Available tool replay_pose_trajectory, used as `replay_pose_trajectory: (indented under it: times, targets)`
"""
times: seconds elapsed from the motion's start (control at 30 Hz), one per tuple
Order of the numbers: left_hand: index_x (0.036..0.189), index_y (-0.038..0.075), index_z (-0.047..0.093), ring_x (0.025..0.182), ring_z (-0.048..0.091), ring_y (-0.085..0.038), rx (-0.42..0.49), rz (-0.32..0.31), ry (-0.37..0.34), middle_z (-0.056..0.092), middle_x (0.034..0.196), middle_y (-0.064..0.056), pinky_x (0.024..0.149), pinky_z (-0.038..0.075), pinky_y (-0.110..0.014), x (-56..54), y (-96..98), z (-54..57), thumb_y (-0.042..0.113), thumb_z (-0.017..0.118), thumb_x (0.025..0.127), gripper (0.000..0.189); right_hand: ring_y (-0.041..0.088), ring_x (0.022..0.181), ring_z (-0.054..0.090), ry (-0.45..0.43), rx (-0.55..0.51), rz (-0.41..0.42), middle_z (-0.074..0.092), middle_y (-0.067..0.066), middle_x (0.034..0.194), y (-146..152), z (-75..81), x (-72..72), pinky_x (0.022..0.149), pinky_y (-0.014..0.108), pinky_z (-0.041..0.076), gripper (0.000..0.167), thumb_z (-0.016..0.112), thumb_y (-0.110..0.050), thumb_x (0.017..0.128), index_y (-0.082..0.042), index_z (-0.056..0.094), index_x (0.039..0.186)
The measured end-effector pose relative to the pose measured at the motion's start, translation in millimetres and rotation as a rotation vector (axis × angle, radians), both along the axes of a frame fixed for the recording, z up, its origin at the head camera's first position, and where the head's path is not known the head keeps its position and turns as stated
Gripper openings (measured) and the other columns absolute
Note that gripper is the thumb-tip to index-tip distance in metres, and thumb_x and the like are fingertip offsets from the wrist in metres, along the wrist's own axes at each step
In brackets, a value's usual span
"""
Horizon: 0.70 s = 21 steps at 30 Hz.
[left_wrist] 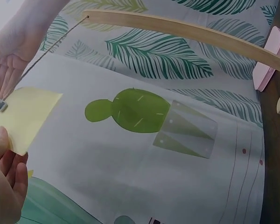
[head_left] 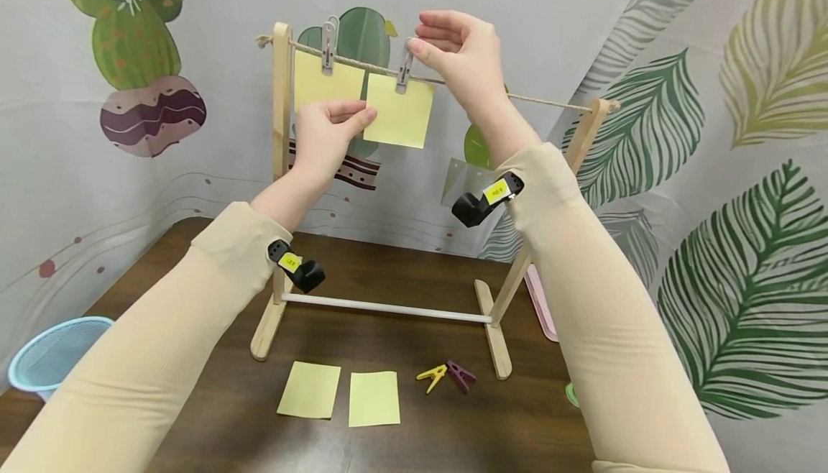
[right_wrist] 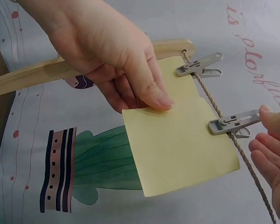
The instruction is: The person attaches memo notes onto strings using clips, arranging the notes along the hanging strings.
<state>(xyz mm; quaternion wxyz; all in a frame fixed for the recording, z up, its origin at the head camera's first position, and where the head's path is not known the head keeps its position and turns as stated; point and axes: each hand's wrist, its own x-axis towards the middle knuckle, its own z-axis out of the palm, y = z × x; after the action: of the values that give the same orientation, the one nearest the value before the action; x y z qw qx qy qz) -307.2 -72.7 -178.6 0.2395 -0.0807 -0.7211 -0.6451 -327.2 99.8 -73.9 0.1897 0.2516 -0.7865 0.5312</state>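
Note:
My left hand [head_left: 323, 139] pinches the lower left corner of a yellow sticky note [head_left: 397, 117] between thumb and fingers. A grey clothespin [head_left: 404, 70] grips that note's upper edge at the rope [head_left: 543, 101]. At the clothespin's handle end is my right hand [head_left: 468, 56], its thumb touching or nearly touching the tip. The other fingers are spread away from the clothespin, as the right wrist view shows. Left of these, a second grey clothespin [right_wrist: 198, 65] holds another yellow note [head_left: 323, 77] on the rope; the left hand partly covers that note.
The rope runs between posts of a wooden stand [head_left: 281, 99] with a white crossbar [head_left: 388, 308]. Below lie two yellow notes [head_left: 310, 390], a yellow clothespin [head_left: 432, 376] and a purple clothespin [head_left: 461, 374]. A blue basket [head_left: 39, 358] stands left; a pink tray [head_left: 540, 300] is behind the right post.

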Motion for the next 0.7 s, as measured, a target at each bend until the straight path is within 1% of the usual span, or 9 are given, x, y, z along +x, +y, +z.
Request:
replay_pose_trajectory:
  times: [0.1, 0.2, 0.3, 0.4, 0.5, 0.6, 0.7]
  targets:
    - [0.117, 0.001, 0.070, 0.098, 0.068, -0.009, 0.014, -0.006, -0.003, 0.069, 0.121, -0.014, 0.088, 0.051, -0.023, 0.0, -0.5, -2.2, 0.025, 0.073, 0.089, 0.037, 0.015, 0.110, 0.066, 0.025, -0.009, -0.004, 0.067, 0.013, 0.125, 2, -1.1, 0.0, 0.094, 0.018, 0.049, 0.043, 0.074, -0.009, 0.087, -0.002, 0.062, 0.127]
    - [0.117, 0.001, 0.070, 0.090, 0.067, -0.005, 0.027, -0.012, -0.003, 0.069, 0.120, -0.015, 0.088, 0.051, -0.023, 0.8, -1.5, -4.4, 0.025, 0.073, 0.089, 0.037, 0.016, 0.108, 0.067, 0.060, -0.025, 0.010, 0.067, 0.014, 0.123, 3, -3.5, 0.8, 0.094, 0.019, 0.050, 0.040, 0.073, -0.008, 0.087, -0.001, 0.063, 0.125]
    - [0.115, 0.001, 0.071, 0.081, 0.066, -0.002, 0.041, -0.012, 0.009, 0.073, 0.112, -0.012, 0.083, 0.051, -0.020, 1.1, -3.0, -7.7, 0.025, 0.073, 0.089, 0.035, 0.015, 0.104, 0.067, 0.105, -0.072, 0.027, 0.069, 0.014, 0.118, 5, -6.9, 2.8, 0.093, 0.020, 0.050, 0.036, 0.072, -0.005, 0.087, 0.001, 0.065, 0.122]
    - [0.112, 0.001, 0.073, 0.076, 0.064, -0.001, 0.065, -0.010, 0.023, 0.076, 0.094, -0.002, 0.077, 0.050, -0.018, 2.0, -5.3, -12.9, 0.023, 0.074, 0.088, 0.032, 0.012, 0.094, 0.067, 0.161, -0.146, 0.051, 0.072, 0.009, 0.103, 5, -12.4, 5.9, 0.090, 0.022, 0.051, 0.026, 0.071, -0.002, 0.087, 0.003, 0.068, 0.112]
    - [0.110, 0.000, 0.073, 0.072, 0.065, -0.002, 0.088, -0.020, 0.031, 0.072, 0.078, 0.008, 0.074, 0.050, -0.016, 3.2, -6.7, -19.2, 0.022, 0.074, 0.088, 0.030, 0.010, 0.080, 0.066, 0.204, -0.226, 0.073, 0.070, 0.001, 0.084, 7, -18.9, 9.1, 0.082, 0.022, 0.052, 0.013, 0.070, 0.001, 0.087, 0.006, 0.069, 0.099]
    - [0.108, -0.001, 0.073, 0.072, 0.067, -0.003, 0.095, -0.038, 0.025, 0.070, 0.075, 0.012, 0.074, 0.051, -0.017, 4.7, -6.8, -26.9, 0.021, 0.074, 0.088, 0.030, 0.011, 0.072, 0.065, 0.204, -0.308, 0.101, 0.068, -0.004, 0.075, 8, -26.9, 11.5, 0.077, 0.022, 0.053, 0.007, 0.069, 0.004, 0.086, 0.007, 0.069, 0.092]
    - [0.109, -0.002, 0.073, 0.074, 0.067, -0.004, 0.095, -0.058, 0.015, 0.070, 0.074, 0.012, 0.075, 0.051, -0.018, 5.9, -7.1, -35.3, 0.022, 0.073, 0.089, 0.031, 0.011, 0.069, 0.065, 0.233, -0.344, 0.116, 0.069, -0.005, 0.073, 10, -38.1, 12.8, 0.074, 0.022, 0.053, 0.006, 0.068, 0.006, 0.085, 0.007, 0.069, 0.090]
